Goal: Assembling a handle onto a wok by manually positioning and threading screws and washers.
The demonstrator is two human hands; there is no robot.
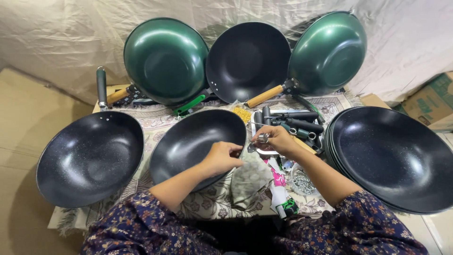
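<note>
The left hand (221,157) rests on the near right rim of a black, speckled, round metal wok pan (196,141) that lies open side up in the middle of the tabletop (160,123). Its fingers are curled narrow at the rim, where they seem to pinch something very small; I cannot tell what it is. The right hand (276,139) is just to the right of this pan, closed around a small shiny metal fitting (263,138), and the two hands are near each other but not touching. So the rim spot lies between both hands, and the left hand is the nearer one.

The pan in the middle is empty and has no handle on it. To the right of the hands, a shallow light tray (257,118) holds several dark grey handle tubes (302,125), whose long axes run mostly left to right. Near the right forearm, a small clear round bowl (302,182) contains many small silver screws. A small pile of yellow pieces (243,114) lies far from the hands, beside the tray.

On the left, another empty black wok pan (89,158) lies open side up. On the right, a stack of black wok pans (391,158) stands. At the far side, two green wok pans and one black lean on a pale cloth (56,28).
</note>
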